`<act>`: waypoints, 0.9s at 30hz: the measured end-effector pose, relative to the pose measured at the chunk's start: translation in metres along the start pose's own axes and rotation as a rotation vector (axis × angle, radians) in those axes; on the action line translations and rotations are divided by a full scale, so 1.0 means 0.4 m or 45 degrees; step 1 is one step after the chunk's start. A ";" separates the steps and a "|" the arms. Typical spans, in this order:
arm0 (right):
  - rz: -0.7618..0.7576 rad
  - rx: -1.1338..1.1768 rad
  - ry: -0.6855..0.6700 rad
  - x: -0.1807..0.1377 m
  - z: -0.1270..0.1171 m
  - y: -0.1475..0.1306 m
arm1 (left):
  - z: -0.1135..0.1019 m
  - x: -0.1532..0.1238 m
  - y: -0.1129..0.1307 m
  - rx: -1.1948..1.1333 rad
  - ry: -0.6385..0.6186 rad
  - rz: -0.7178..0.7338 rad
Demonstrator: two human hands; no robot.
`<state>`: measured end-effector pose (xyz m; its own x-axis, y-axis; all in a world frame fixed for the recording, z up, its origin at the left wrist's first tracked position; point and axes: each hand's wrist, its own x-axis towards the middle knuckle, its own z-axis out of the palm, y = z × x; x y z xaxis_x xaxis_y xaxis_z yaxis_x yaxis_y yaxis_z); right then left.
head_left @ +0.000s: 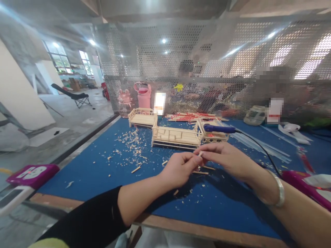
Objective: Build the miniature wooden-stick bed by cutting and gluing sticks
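Blue mat (85,172) is covered in wood shavings (131,141), and mid-frame the left hand (179,169) and right hand (227,159) both pinch one tiny stick (200,153) between them, just above the mat, seemingly since it's too small to grip any other way.

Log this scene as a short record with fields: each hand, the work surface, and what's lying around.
Left: the left hand pinches a small wooden stick at its fingertips
Right: the right hand pinches the same stick; silver bracelet on the wrist
Surface: blue mat strewn with wood chips
Behind hands: long wooden model, smaller wooden model, blue-handled tool with a black cord resting on a third model
Far edge: pink bottle, red and plain sticks, perforated screen
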<state>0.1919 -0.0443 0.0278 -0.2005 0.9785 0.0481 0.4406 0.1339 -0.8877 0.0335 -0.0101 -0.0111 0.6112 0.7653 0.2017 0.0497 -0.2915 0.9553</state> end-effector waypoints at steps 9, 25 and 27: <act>0.023 0.430 0.165 0.089 0.043 0.042 | -0.051 0.018 -0.005 0.303 0.128 0.057; 0.014 -0.010 0.719 0.172 0.084 0.098 | -0.211 0.210 0.135 1.147 -0.451 -0.084; 0.002 -0.083 0.717 0.178 0.083 0.099 | -0.215 0.219 0.132 1.123 -0.501 -0.113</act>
<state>0.1662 0.0254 -0.0192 0.2903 0.9089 0.2994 0.4970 0.1242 -0.8588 0.0219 0.0909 0.0757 0.7891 0.6055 -0.1034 0.5853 -0.6901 0.4257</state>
